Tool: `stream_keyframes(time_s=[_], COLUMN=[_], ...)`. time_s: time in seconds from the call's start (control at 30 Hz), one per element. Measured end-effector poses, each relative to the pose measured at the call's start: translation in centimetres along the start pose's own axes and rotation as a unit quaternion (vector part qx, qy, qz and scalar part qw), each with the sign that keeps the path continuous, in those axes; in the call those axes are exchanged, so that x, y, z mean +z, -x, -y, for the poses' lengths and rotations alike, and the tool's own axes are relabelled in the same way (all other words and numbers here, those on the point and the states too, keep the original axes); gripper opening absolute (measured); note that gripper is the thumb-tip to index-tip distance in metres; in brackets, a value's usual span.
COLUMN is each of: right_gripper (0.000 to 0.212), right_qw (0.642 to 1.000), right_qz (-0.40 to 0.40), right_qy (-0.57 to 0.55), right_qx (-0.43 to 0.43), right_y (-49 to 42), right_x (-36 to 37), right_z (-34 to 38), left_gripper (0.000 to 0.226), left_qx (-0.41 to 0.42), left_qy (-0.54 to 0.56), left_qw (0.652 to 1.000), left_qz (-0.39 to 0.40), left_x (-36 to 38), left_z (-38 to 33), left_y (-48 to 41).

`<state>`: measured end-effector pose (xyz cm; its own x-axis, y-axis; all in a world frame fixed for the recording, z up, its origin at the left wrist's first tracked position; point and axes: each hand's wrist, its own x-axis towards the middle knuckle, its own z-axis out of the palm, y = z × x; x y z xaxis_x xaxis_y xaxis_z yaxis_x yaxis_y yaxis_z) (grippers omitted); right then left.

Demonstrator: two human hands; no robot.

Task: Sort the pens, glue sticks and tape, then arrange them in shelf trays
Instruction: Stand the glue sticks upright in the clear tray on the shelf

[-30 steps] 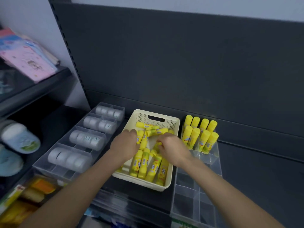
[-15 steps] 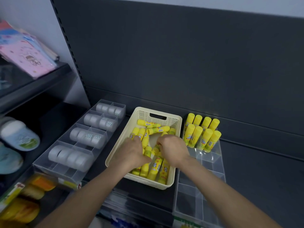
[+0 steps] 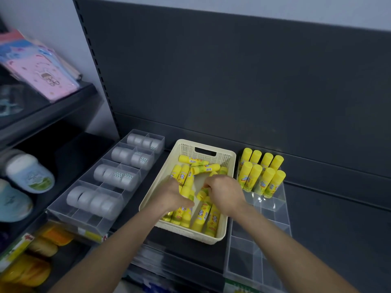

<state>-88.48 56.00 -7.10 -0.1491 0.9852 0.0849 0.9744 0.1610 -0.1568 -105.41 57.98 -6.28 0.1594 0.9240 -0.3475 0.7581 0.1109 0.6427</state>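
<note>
Both my hands work inside the basket [image 3: 231, 156]. Left hand [image 3: 171, 195] curls round glue sticks [image 3: 202, 214], which lie front to back. Right hand [image 3: 224, 195] has curled fingers, its grip hidden. It is nearer the tray [image 3: 275, 205], just right.

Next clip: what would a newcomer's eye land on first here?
Bright yellow loose glue sticks lie heaped in the cream basket at centre, where the left hand grips some and the right hand reaches in beside it. Eight upright glue sticks stand in the right clear tray; grey tape rolls sit in the left clear tray.
</note>
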Motion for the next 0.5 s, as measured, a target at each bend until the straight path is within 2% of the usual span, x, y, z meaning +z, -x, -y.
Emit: stream_keyframes(time_s=[0.07,0.13,0.27,0.37,0.5], right_gripper=[0.027,0.027,0.026,0.039,0.057], right_qw=[1.000,1.000,0.994,0.973,0.931], right_qz=[0.009,0.021,0.071,0.162,0.283], right_qy=[0.008,0.016,0.025,-0.011,0.076], right_qx=[-0.002,-0.008,-0.077,-0.163,-0.217], right_y=[0.0,0.0,0.0,0.0,-0.2], right_x=[0.0,-0.1,-0.6,-0.5,-0.2], right_z=[0.0,0.1,0.4,1.4,3.0], left_gripper=[0.031,0.036,0.032,0.030,0.029], left_qx=[0.018,0.040,0.103,0.136,0.149], left_qy=[0.072,0.150,0.149,0.164,0.185], left_qw=[0.997,0.987,0.975,0.962,0.949], left_qz=[-0.010,-0.035,-0.132,-0.171,-0.206], left_x=[0.0,-0.3,-1.4,-2.0,-1.8], left_z=[0.2,0.4,1.2,1.7,2.0], left_y=[0.1,0.0,0.5,1.0,1.5])
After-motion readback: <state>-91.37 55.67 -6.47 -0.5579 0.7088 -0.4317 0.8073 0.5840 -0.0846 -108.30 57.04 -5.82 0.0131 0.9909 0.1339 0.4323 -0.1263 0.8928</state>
